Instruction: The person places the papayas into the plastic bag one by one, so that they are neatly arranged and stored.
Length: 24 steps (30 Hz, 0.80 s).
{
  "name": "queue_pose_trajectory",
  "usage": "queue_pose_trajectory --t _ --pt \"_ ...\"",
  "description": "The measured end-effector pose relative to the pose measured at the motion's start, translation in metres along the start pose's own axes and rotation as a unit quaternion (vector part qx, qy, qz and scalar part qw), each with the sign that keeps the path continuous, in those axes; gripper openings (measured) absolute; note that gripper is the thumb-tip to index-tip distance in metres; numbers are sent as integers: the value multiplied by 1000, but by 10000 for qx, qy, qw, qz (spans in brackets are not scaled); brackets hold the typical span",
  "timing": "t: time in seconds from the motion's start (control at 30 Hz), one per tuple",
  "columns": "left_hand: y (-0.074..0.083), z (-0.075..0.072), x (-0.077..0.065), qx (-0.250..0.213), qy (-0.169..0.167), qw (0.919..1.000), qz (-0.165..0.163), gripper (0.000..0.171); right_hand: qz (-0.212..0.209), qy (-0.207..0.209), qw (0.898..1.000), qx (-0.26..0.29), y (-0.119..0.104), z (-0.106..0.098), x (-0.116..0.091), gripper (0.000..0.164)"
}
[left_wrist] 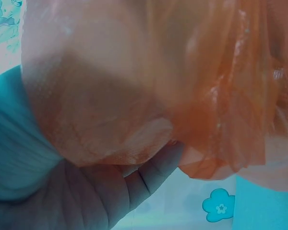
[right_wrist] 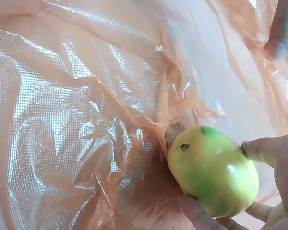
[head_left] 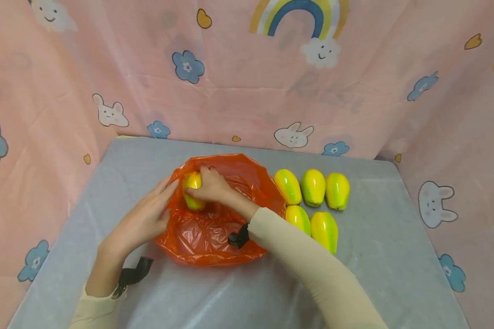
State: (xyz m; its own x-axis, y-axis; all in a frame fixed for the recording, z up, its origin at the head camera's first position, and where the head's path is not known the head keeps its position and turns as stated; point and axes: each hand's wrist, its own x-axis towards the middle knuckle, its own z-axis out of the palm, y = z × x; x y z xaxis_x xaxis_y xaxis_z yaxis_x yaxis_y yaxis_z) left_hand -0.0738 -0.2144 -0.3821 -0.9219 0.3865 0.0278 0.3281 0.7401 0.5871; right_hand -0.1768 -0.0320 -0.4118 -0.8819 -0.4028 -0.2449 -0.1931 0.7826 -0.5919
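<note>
An orange-red plastic bag (head_left: 214,260) lies spread with its mouth facing up. Inside its left part, my right hand (head_left: 212,185) grips a yellow-green papaya (head_left: 193,180) between thumb and fingers. The right wrist view shows that papaya (right_wrist: 213,170) against the crinkled film, thumb on one side and fingers beneath. My left hand (head_left: 146,221) holds the bag's left rim, its thumb (left_wrist: 156,170) on the outside of the film. One left fingertip (right_wrist: 278,48) shows over the rim in the right wrist view; the other fingers are hidden by film in the left wrist view.
Right of the bag, several more papayas stand in two rows, among them a front one (head_left: 325,230) and a back one (head_left: 337,189). My right forearm passes close in front of them. A grey cover lies over the table (head_left: 395,256); a pink patterned curtain (head_left: 238,105) surrounds it.
</note>
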Motion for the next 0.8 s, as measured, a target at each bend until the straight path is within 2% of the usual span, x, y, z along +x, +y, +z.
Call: queue_pose_trajectory --t 0.27,0.6,0.8 --pt "0 1 0 15 7 10000 22 78 -26 -26 9998 189 4 4 -2 67" --pt "1 -1 -1 78 54 9999 66 79 51 -79 9992 382 3 5 -6 79" --pt "0 -1 -2 90 64 9999 96 78 -2 -141 9995 298 3 3 -6 77"
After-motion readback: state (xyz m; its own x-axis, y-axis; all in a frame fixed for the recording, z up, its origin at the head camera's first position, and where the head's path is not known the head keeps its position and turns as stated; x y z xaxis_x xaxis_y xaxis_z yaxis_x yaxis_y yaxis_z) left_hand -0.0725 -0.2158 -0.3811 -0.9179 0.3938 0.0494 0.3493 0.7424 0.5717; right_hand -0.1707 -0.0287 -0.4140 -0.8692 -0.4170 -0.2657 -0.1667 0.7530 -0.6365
